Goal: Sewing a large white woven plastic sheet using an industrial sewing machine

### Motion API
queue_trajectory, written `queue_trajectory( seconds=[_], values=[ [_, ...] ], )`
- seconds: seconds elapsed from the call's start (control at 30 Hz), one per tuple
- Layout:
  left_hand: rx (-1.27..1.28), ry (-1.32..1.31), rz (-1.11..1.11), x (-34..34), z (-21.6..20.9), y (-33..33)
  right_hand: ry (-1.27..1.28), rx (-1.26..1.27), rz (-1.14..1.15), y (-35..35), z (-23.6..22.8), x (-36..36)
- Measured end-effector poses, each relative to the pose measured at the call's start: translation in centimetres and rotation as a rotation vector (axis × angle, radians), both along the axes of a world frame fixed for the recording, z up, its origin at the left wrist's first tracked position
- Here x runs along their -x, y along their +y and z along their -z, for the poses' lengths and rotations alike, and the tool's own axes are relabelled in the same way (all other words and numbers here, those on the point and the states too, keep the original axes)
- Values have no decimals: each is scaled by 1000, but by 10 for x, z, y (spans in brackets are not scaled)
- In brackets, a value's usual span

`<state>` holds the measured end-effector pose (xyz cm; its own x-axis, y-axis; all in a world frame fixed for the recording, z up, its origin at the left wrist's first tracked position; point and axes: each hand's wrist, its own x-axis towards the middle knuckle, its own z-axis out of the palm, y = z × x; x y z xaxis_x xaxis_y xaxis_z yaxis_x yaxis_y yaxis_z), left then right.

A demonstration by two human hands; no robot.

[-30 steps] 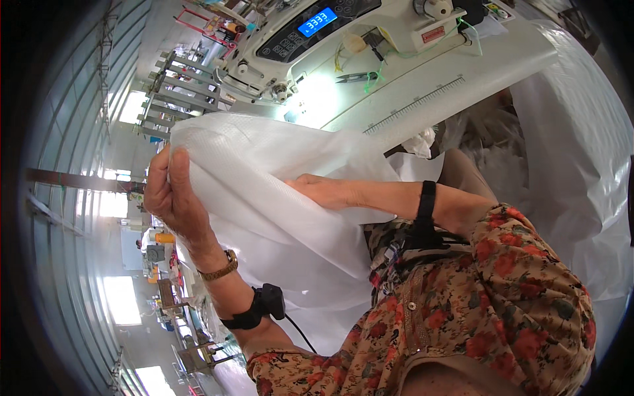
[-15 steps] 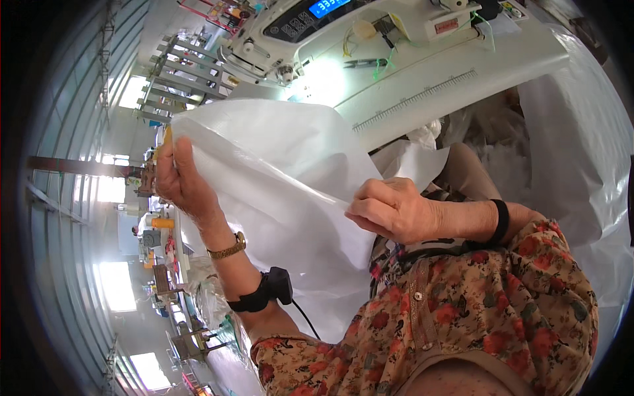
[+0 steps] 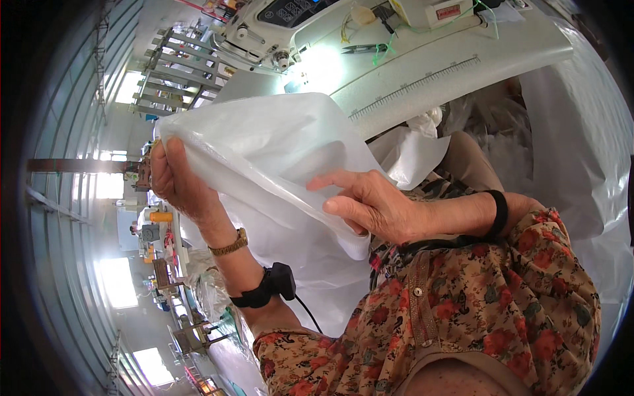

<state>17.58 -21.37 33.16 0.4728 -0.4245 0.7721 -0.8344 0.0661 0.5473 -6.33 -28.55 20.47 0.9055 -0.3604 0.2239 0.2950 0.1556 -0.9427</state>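
Observation:
A large glossy white plastic sheet (image 3: 277,125) stretches across in front of me, with a folded edge slanting from upper left down to the right. My left hand (image 3: 181,178) is closed on the sheet's upper left end and holds it raised. Near the lower part of the fold, my right hand (image 3: 380,208) is open, its index finger and thumb spread apart at the sheet's surface. Some of its lower fingers are partly hidden. The rest of the sheet hangs below, between my forearms.
A white sewing machine (image 3: 247,43) with a lit lamp stands beyond the sheet. Its worktable (image 3: 456,89) carries a printed ruler, small dark thread snips (image 3: 363,49) and green thread (image 3: 386,53). More white sheeting (image 3: 581,145) drapes at the right. A cable runs from my left armband.
My right hand has let go of the folded edge and its fingers have spread. My left hand, still holding the sheet, has shifted slightly left.

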Motion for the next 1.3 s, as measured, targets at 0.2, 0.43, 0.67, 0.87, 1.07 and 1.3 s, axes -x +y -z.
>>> queue_trajectory(
  seconds=[0.2, 0.43, 0.67, 0.87, 1.07, 1.3],
  values=[
    [23, 22, 82, -4, 3, 2, -158, 327, 144, 2, 1, -10],
    [6, -9, 14, -7, 3, 5, -225, 342, 195, 1, 4, -3],
    [26, 9, 94, -6, 5, 4, -77, 35, 20, -1, -5, -7],
    [18, 14, 116, -7, 4, 4, -160, 211, 79, 0, -1, -9],
    [11, 62, 152, -3, 3, 5, -440, 366, 403, 3, 6, -18],
    [10, 26, 156, 2, -1, 3, -316, 354, 273, 9, 6, -12]
  ],
)
